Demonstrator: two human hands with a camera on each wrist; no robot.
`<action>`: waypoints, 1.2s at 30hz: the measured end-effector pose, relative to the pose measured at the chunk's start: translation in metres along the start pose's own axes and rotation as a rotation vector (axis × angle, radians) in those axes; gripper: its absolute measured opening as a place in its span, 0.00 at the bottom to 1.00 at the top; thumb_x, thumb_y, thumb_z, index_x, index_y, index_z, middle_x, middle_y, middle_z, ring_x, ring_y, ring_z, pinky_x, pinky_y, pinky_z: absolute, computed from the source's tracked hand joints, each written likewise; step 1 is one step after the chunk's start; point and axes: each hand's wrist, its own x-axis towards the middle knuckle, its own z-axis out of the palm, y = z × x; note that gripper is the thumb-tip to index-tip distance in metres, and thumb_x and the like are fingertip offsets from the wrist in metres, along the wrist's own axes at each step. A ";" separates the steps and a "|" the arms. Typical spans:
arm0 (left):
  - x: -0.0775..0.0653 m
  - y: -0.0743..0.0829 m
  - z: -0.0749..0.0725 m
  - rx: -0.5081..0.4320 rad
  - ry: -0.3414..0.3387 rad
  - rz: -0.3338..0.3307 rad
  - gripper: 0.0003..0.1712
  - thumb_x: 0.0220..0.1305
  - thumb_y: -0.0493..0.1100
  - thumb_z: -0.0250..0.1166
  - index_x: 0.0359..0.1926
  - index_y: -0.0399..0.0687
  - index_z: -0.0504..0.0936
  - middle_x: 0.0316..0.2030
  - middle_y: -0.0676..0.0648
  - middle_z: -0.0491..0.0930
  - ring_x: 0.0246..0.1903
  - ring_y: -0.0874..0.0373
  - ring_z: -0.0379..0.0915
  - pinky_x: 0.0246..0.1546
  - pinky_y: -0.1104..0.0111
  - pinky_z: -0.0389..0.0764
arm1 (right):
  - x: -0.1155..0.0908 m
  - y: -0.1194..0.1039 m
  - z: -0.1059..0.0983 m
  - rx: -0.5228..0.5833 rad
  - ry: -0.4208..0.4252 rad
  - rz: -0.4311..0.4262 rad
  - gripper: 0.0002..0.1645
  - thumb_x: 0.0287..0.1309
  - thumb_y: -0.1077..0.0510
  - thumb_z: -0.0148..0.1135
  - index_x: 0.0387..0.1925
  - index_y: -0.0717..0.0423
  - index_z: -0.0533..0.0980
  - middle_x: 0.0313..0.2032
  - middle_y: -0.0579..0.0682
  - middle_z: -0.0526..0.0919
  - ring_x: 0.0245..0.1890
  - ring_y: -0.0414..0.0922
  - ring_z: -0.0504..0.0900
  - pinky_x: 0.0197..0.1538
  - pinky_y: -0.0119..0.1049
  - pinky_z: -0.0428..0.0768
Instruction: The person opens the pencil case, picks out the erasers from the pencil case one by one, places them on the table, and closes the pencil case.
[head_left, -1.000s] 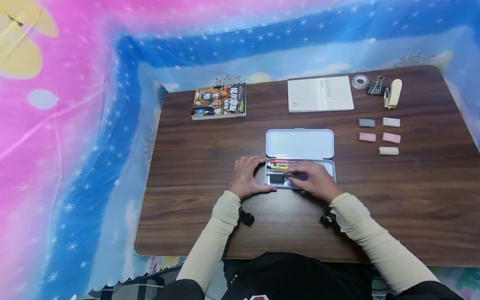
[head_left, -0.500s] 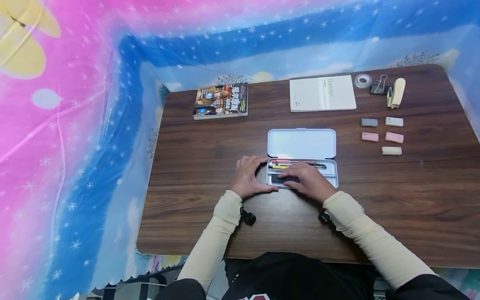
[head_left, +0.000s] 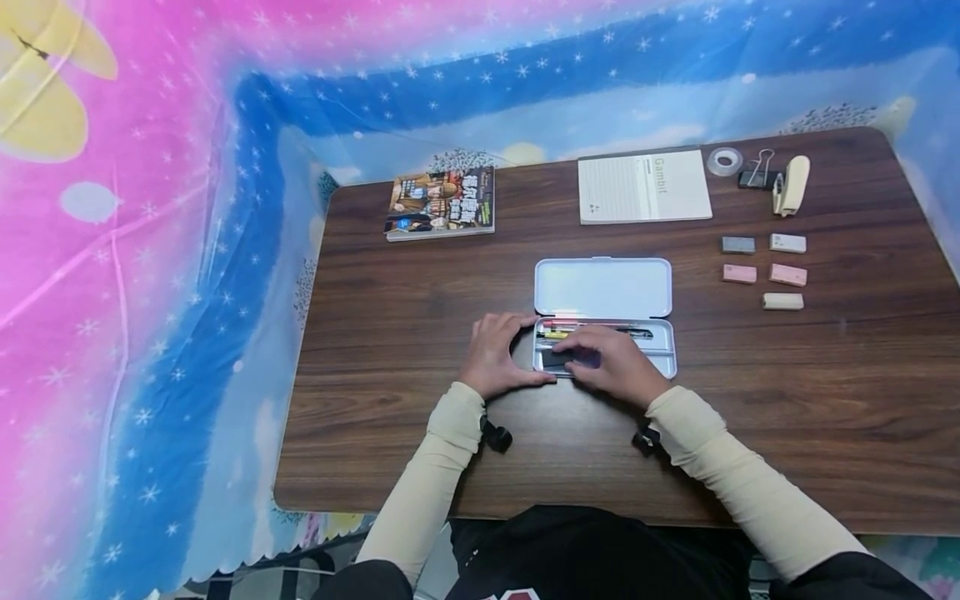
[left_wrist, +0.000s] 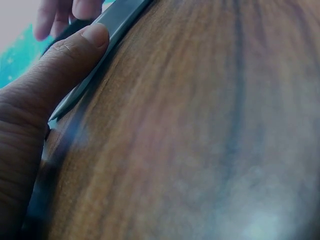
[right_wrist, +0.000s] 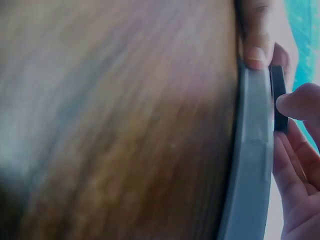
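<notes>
An open white pencil case (head_left: 660, 364) lies on the table, pens (head_left: 558, 333) in its rear compartment. My left hand (head_left: 495, 354) grips its left end, thumb at the front edge and fingers at the back corner; the thumb (left_wrist: 75, 55) presses on the rim in the left wrist view. My right hand (head_left: 618, 367) reaches over the front compartment, where a black eraser-like block (head_left: 553, 358) shows left of the fingertips. In the right wrist view my right thumb (right_wrist: 295, 102) and fingers pinch a black block (right_wrist: 278, 92) just above the case wall. The right hand hides part of the compartment.
Several erasers (head_left: 783, 301) lie to the right of the case. Along the back are a comic book (head_left: 441, 202), a notepad (head_left: 643, 187), a tape roll (head_left: 724, 162), a binder clip (head_left: 757, 177) and a stapler (head_left: 792, 186). A patterned cloth (head_left: 450, 108) hangs behind the table.
My right hand has moved left along the front compartment and now stays nearly still close to the black block. My left hand keeps its grip on the case.
</notes>
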 end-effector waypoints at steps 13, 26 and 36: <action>-0.001 -0.001 0.002 -0.003 0.022 0.008 0.58 0.35 0.69 0.87 0.68 0.54 0.79 0.61 0.50 0.81 0.60 0.51 0.71 0.57 0.52 0.67 | -0.038 0.031 -0.084 0.116 0.278 0.238 0.21 0.60 0.74 0.73 0.54 0.60 0.86 0.53 0.57 0.86 0.48 0.33 0.82 0.51 0.21 0.78; 0.000 -0.001 0.002 -0.006 0.029 0.016 0.57 0.35 0.68 0.88 0.67 0.54 0.79 0.61 0.49 0.81 0.60 0.51 0.72 0.59 0.51 0.67 | -0.125 0.088 -0.167 -0.090 0.390 0.501 0.19 0.69 0.62 0.70 0.60 0.55 0.85 0.52 0.25 0.80 0.47 0.19 0.77 0.45 0.12 0.72; 0.000 0.000 0.004 -0.005 0.024 0.014 0.57 0.36 0.68 0.87 0.68 0.55 0.79 0.61 0.50 0.81 0.59 0.51 0.71 0.58 0.51 0.67 | -0.158 0.110 -0.181 -0.209 0.376 0.630 0.20 0.71 0.62 0.68 0.61 0.57 0.83 0.52 0.41 0.82 0.43 0.12 0.71 0.41 0.10 0.68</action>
